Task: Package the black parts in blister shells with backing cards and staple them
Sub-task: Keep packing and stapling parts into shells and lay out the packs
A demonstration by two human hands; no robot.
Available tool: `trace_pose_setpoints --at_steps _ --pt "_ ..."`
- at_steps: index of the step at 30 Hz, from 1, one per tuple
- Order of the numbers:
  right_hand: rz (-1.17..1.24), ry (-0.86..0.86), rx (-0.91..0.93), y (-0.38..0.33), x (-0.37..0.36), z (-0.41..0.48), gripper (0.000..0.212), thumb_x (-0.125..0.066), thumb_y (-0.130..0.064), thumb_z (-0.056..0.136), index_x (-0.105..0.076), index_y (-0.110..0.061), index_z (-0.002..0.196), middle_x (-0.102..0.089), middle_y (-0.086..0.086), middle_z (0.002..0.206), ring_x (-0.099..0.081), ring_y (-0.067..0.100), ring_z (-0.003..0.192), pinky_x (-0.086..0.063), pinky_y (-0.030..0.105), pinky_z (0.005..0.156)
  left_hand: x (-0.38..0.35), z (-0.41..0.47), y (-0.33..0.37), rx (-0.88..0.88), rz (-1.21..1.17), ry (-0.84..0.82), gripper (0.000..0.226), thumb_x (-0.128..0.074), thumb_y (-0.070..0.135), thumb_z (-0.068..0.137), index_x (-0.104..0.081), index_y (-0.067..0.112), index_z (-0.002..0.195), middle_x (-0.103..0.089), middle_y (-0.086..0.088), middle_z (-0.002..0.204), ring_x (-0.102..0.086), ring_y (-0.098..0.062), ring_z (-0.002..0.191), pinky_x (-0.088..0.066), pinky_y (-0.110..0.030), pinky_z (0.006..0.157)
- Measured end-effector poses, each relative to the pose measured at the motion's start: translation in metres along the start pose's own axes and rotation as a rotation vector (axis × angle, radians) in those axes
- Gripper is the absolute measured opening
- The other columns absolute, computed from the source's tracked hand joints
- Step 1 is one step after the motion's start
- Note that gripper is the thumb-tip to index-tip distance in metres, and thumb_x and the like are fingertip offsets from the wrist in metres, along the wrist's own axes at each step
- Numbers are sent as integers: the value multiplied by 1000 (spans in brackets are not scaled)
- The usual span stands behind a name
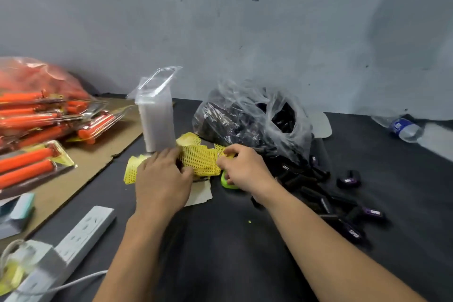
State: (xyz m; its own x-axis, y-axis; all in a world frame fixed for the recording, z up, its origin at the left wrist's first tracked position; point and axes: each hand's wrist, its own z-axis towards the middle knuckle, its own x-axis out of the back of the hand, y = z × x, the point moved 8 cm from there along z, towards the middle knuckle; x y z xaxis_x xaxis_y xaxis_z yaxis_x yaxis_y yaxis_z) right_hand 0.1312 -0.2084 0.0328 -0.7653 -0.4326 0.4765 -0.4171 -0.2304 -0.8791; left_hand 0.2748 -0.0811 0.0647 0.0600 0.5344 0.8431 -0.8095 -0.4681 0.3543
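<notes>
My left hand lies on the cards, steadying the pile; whether it grips them, I cannot tell. My right hand pinches a card edge, apparently to separate one. The stapler sits beneath it, the shells behind, and the black parts loose at right, all within reach.

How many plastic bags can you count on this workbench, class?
2. A reddish bag sits at the far left, behind packaged orange-handled tools; a clear bag of black parts sits behind the right hand. Others may be hidden off-frame.
</notes>
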Motion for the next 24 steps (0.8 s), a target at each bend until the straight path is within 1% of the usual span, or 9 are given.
trace_pose_setpoints --at_steps 2,6,9,11,14,17,19,22,24 --pt "-52 -6 18 -8 -10 8 50 -74 -41 87 -64 -20 132 -72 9 117 -69 32 107 -57 45 95 -4 1 -2 -57 -26 -64 47 -57 26 95 -62 25 142 -58 2 149 -50 -23 137 -35 -39 112" --pt "-165 8 19 -11 -14 14 64 -81 -52 80 -61 -24 133 -65 2 125 -60 23 117 -46 33 90 -2 8 -9 -27 -137 -86 37 -71 31 93 -71 36 130 -66 7 140 -61 -25 123 -48 -38 102" --pt "-170 7 9 -9 -10 16 58 -85 -48 78 -64 -27 128 -66 -4 108 -62 21 107 -45 31 84 -7 10 -13 -3 -259 -118 31 -77 33 90 -76 39 120 -69 15 133 -65 -15 115 -50 -31 96" --pt "-172 14 6 -9 -7 16 53 -84 -46 79 -66 -28 125 -65 -8 99 -62 19 100 -45 30 81 -2 8 -13 15 -415 -81 22 -79 28 89 -80 37 109 -74 19 118 -67 1 99 -49 -17 85" --pt "-204 36 -3 -9 -2 17 59 -78 -49 84 -62 -25 135 -69 0 121 -64 23 113 -49 33 93 36 7 -22 96 -678 201 19 -75 25 91 -79 41 100 -75 27 86 -68 11 81 -45 -2 70" --pt "-249 96 37 -22 4 14 64 -71 -51 89 -55 -24 144 -65 3 136 -59 26 125 -47 38 103 96 10 -30 140 -681 588 17 -67 37 93 -72 38 109 -70 21 85 -65 3 77 -44 -5 69" --pt "-246 154 96 -38 8 12 60 -69 -47 91 -55 -23 144 -64 3 138 -59 26 126 -46 37 102 126 29 -29 159 -571 688 26 -67 41 90 -69 29 113 -66 14 92 -61 -1 83 -37 -4 71" --pt "-189 200 183 -67 9 15 46 -69 -41 94 -62 -22 135 -69 -1 125 -63 21 112 -46 28 87 133 84 -29 237 -361 443 42 -69 48 91 -67 20 123 -65 -5 119 -60 -25 112 -47 -32 92" --pt "-114 177 208 -85 4 19 38 -70 -38 94 -68 -20 128 -68 -6 111 -61 15 100 -45 23 78 118 111 -30 279 -215 180 39 -71 45 90 -73 17 118 -70 -9 121 -63 -31 112 -51 -40 92"
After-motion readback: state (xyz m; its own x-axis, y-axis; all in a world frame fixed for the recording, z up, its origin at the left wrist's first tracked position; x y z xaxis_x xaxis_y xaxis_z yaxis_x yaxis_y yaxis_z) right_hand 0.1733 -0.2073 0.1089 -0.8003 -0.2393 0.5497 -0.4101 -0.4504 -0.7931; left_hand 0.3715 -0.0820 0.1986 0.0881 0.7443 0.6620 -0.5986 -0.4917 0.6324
